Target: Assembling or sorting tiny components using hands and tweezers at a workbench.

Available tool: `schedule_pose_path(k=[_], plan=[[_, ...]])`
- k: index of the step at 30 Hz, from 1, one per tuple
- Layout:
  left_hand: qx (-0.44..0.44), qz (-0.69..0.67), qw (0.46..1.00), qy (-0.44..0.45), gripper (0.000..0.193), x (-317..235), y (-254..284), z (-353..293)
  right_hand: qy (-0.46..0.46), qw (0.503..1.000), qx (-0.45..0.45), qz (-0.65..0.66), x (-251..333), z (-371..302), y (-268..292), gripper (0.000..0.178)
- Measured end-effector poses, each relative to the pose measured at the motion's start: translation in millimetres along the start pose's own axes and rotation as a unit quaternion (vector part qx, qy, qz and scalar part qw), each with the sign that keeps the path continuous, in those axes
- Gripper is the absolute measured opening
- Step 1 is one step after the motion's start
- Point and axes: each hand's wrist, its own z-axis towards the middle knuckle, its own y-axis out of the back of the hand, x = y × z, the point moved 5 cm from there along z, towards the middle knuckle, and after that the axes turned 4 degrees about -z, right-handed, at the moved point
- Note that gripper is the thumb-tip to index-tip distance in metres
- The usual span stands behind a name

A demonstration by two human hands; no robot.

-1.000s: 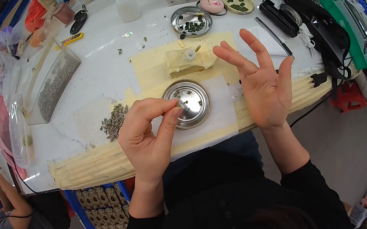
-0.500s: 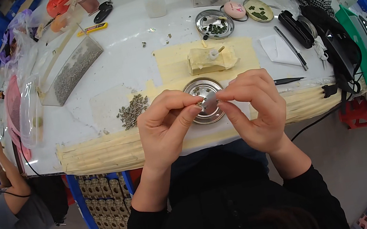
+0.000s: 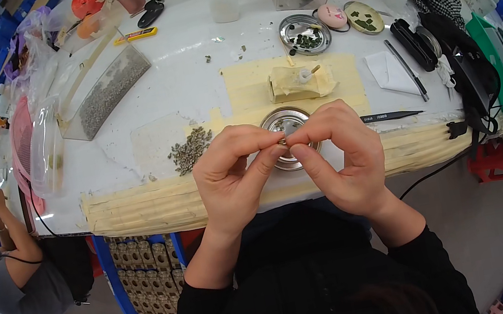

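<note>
My left hand (image 3: 231,177) pinches a tiny metallic piece (image 3: 282,142) between thumb and forefinger; its exact kind is too small to make out. Against it, my right hand (image 3: 345,158) holds a thin, flat grey piece (image 3: 290,129) in a finger-and-thumb pinch. The fingertips of both hands nearly meet, partly hiding what they grip. Beneath them lies a round metal dish (image 3: 284,111) with small bits in it. Left of my left hand is a pile of small grey-brown parts (image 3: 190,150). Black tweezers (image 3: 391,115) lie right of my right hand.
Beyond the dish stands a tape-wrapped block (image 3: 302,84). Farther back are a squeeze bottle (image 3: 223,3) and a metal dish of dark green pieces (image 3: 305,34). A clear tray of grey granules (image 3: 114,90) sits left. A blue crate (image 3: 131,303) holds metal parts below the table; another person (image 3: 20,282) sits left.
My hands have drawn closer together, bringing the flat grey piece against the tiny piece. The whole table view has shifted slightly to the right.
</note>
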Motion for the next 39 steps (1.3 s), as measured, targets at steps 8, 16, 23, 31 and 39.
schedule_pose_path(k=[8,16,23,31,39], plan=[[0.003,0.206,0.966,-0.156,0.027,-14.1,-5.6,1.3,-0.049,0.998,0.005,0.044,-10.8,-1.7,-1.2,0.007],[-0.002,0.248,0.952,-0.180,0.027,-17.9,-13.9,1.7,-0.107,0.991,0.013,0.084,-18.0,-2.4,-1.7,0.006],[-0.012,0.198,0.974,-0.113,0.021,-12.6,-10.2,2.2,-0.094,0.994,0.030,0.052,-16.5,1.4,-1.3,0.007],[-0.033,0.182,0.980,-0.078,0.015,-8.8,-7.7,1.6,0.073,0.992,-0.014,-0.106,-1.8,6.6,0.0,0.013],[-0.027,0.151,0.985,-0.074,0.013,-8.8,-6.1,1.6,0.068,0.994,-0.012,-0.085,-2.4,6.6,-0.6,0.014]])
